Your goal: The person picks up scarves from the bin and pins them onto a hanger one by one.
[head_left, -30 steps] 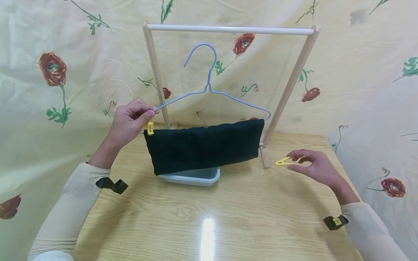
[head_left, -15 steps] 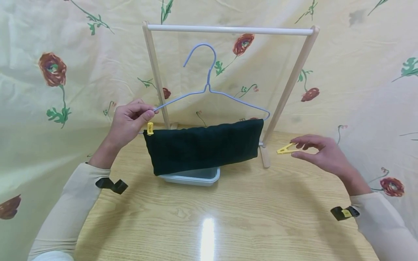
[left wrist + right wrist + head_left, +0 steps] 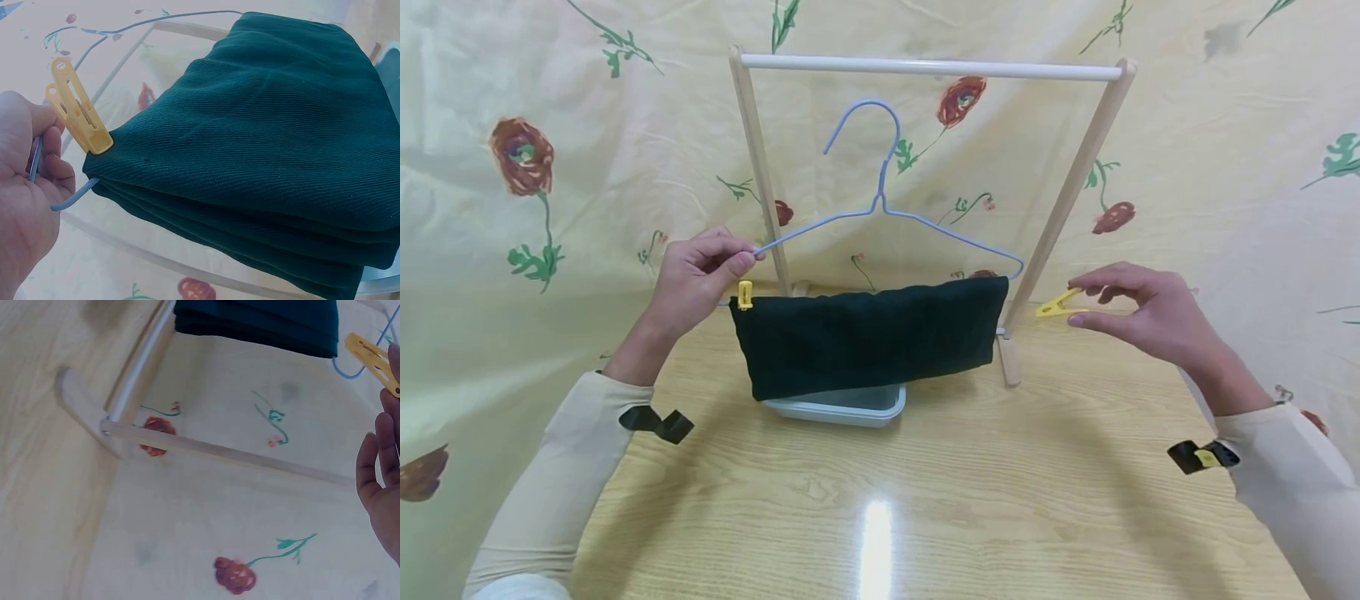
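My left hand (image 3: 696, 279) pinches the left arm of a blue wire hanger (image 3: 880, 200), holding it up in front of the rack. Over the hanger's lower bar drapes a folded dark green cloth (image 3: 872, 337). A yellow clothespin (image 3: 81, 112) clips the cloth's left end, close to my left fingers. Off to the right, my right hand (image 3: 1157, 312) pinches a second yellow clothespin (image 3: 1056, 305) between thumb and fingertips. That clothespin is apart from the cloth's right corner, as the right wrist view also shows.
A wooden rack with a white top rail (image 3: 925, 67) stands behind the hanger; its right foot (image 3: 1010, 361) rests on the wood-grain table (image 3: 820, 500). Partly under the cloth sits a pale blue bin (image 3: 850, 414). A flowered curtain (image 3: 1225, 208) hangs behind.
My right hand has risen and shifted slightly right, lifting the loose clothespin to nearly the height of the cloth's top edge. The left hand, hanger and cloth have hardly moved.
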The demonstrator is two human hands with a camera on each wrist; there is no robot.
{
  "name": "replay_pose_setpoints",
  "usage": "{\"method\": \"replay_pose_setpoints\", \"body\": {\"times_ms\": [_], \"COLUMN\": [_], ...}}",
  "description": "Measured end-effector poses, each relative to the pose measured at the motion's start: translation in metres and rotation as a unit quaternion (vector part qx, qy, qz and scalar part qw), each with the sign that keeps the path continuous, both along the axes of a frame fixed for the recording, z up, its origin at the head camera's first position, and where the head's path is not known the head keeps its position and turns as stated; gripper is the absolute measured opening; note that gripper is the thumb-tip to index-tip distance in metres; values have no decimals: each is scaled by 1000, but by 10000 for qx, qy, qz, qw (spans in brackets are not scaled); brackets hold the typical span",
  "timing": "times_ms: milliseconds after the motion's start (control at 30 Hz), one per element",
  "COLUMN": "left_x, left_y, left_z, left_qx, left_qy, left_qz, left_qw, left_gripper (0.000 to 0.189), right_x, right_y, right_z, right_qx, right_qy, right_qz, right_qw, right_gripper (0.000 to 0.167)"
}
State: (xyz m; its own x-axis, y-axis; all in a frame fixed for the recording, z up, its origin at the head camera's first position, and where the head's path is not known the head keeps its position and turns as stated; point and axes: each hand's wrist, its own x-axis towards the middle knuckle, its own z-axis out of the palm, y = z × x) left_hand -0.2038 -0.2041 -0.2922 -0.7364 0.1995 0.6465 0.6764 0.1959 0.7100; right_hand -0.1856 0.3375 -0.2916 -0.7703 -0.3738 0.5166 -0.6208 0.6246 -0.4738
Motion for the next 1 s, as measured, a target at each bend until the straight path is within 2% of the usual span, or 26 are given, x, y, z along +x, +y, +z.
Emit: {"method": "replay_pose_setpoints", "body": {"times_ms": [233, 400, 633, 767, 833, 933, 1000], "left_x": [0, 0, -1, -1, -1, 0, 0], "left_y": [0, 1, 1, 1, 1, 2, 2], "left_z": [0, 0, -1, -1, -1, -1, -1], "left_qx": [-40, -20, -36, -63, -82, -107, -96], "left_qy": [-16, 42, 58, 77, 81, 85, 71], "left_qz": [33, -3, -10, -20, -24, -20, -21], "left_qw": [10000, 10000, 10000, 9999, 9999, 9999, 9999], "left_gripper": [10, 10, 10, 10, 10, 10, 11], "right_x": [-6, -10, -17, -19, -19, -21, -22], "right_y": [-12, -20, -29, -35, -38, -42, -45], "right_z": [19, 26, 33, 39, 42, 45, 46], "right_qx": [195, 479, 527, 757, 882, 1045, 1088], "right_qy": [74, 515, 1014, 1290, 1393, 1537, 1639], "right_qz": [-160, -200, 57, 168, 256, 449, 589], "right_qw": [9997, 9973, 9934, 9886, 9860, 9816, 9787], "right_gripper": [43, 46, 51, 50, 47, 32, 43]}}
